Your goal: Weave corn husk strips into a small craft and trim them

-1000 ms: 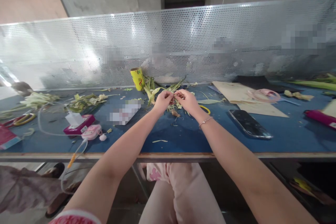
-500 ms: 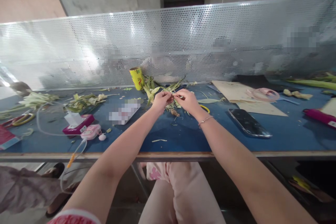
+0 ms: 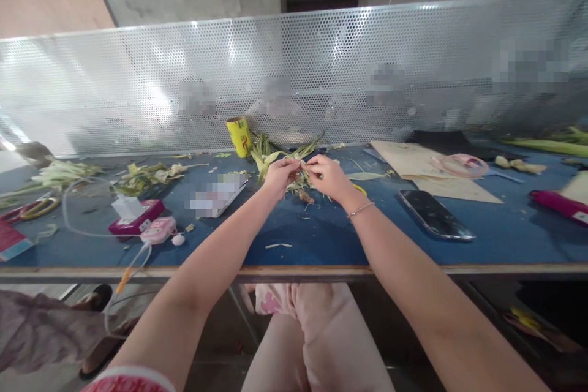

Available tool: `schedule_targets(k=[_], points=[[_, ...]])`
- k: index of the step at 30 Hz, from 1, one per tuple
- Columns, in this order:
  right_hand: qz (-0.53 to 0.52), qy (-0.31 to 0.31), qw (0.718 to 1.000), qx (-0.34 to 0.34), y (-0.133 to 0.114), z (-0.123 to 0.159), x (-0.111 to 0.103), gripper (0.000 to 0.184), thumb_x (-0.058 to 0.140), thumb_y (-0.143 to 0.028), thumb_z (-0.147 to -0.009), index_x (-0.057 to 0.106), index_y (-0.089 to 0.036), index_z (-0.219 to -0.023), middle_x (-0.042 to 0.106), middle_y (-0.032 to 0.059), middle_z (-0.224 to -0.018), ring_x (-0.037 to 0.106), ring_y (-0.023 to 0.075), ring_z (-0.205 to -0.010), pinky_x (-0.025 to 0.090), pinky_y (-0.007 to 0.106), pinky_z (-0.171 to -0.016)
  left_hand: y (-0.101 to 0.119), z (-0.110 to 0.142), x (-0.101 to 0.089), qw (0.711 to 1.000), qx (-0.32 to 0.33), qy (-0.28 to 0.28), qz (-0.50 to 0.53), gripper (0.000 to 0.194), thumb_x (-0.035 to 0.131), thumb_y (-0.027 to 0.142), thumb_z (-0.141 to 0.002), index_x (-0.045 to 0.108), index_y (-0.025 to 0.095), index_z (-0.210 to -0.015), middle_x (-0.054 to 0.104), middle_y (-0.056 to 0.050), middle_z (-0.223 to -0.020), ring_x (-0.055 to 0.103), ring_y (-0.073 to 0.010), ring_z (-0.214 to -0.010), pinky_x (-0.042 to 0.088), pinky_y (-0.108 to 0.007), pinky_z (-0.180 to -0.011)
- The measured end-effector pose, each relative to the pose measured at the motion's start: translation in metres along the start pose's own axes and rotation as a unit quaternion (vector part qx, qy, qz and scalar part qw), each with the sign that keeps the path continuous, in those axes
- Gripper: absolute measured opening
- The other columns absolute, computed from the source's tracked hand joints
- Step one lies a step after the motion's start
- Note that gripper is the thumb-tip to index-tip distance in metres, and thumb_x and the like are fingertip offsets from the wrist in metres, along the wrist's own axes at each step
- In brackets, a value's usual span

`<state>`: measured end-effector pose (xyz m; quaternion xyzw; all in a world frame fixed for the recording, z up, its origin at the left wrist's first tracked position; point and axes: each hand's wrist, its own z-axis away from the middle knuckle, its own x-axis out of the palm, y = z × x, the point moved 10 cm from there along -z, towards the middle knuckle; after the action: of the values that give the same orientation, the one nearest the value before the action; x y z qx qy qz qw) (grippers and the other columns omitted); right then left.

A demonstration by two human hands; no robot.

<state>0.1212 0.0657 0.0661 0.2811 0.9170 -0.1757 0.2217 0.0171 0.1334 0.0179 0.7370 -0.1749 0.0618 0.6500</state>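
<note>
My left hand and my right hand meet over the middle of the blue table, fingertips pinched together and almost touching. Whatever lies between them is too small and too covered by the fingers to make out. Behind and beneath the hands spreads a heap of green and pale husk-like leaves. A brownish, root-like scrap lies just below the fingers. Close to my right wrist, part of a yellow loop shows. One thin pale strip rests nearer the table's front edge.
A yellow roll stands by the perforated metal screen. On the right are a phone and brown paper sheets. To the left lie a purple box, a pink case with a cable, and leaf piles.
Both hands stay pinched at nearly the same spot; the fingers of my right hand have shifted slightly. The things on the table look unmoved.
</note>
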Motion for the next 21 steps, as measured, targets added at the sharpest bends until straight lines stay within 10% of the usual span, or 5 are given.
schedule_targets(k=[21], points=[[-0.268,0.035,0.936,0.223,0.039,0.005,0.005,0.022,0.054,-0.027,-0.075,0.072,-0.020,-0.086,0.064,0.0056,-0.092,0.060,0.0161,-0.078,0.052,0.031,-0.065,0.009,-0.002,0.004,0.998,0.049,-0.040,-0.027,0.019,0.076,0.013,-0.058,0.064,0.013,-0.073,0.063,0.001,-0.064,0.056,-0.0064,-0.059,0.042,-0.020,-0.058]])
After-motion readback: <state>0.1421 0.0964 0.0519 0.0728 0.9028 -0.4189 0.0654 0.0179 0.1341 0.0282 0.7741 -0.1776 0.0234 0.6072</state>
